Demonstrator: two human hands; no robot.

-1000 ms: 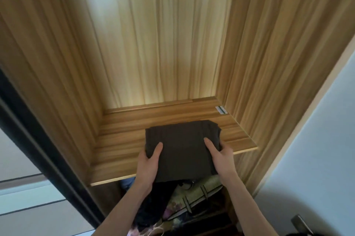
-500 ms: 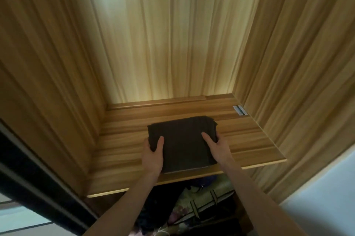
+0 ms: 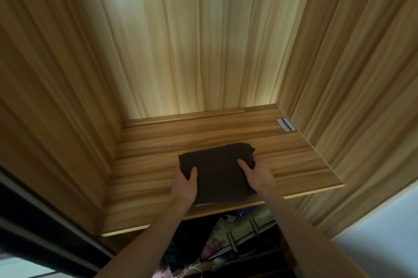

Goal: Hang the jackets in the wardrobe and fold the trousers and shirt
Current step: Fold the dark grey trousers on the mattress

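head view: compared with a second ago, the folded dark garment (image 3: 218, 176) sits farther in on the wardrobe shelf (image 3: 294, 160), wholly on the wood, no edge hanging over the front lip, at lower centre of the frame. the left hand (image 3: 184, 183) grips its left edge, thumb on top, fingers tucked under; the right hand (image 3: 257, 176) holds the right edge the same way. a small label (image 3: 285, 124) lies at the shelf's back right corner. below the shelf, lower centre, mixed clothes and a striped bag (image 3: 244, 230) fill the compartment.
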